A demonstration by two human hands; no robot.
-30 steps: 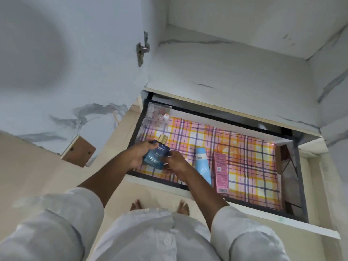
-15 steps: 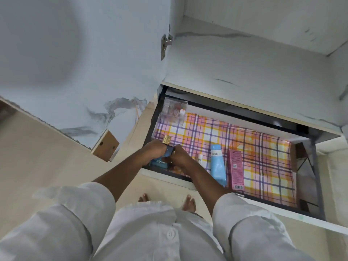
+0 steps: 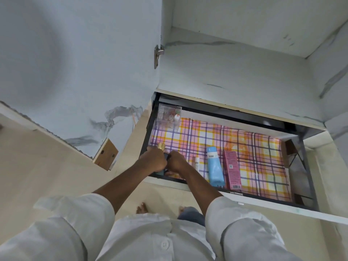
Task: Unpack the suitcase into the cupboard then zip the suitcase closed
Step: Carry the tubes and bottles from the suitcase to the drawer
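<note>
The cupboard's pulled-out drawer (image 3: 308,202) has a plaid liner. At its front left corner both my hands hold a blue perfume bottle with a gold cap (image 3: 161,146). My left hand (image 3: 153,161) grips the bottle's left side and my right hand (image 3: 176,162) grips its right side; most of the bottle is hidden under them. To the right lie a small white tube (image 3: 196,164), a light blue tube (image 3: 214,169) and a pink box (image 3: 232,169). No suitcase is in view.
A clear plastic organiser (image 3: 168,116) with small items sits in the drawer's back left corner. Above the drawer is a white marble-look shelf (image 3: 235,72). The open cupboard door (image 3: 75,63) stands to the left. My bare feet (image 3: 142,208) are on the beige floor.
Both hands have lowered the perfume bottle into the drawer's front left corner and now cover most of it. The view has shifted left and down.
</note>
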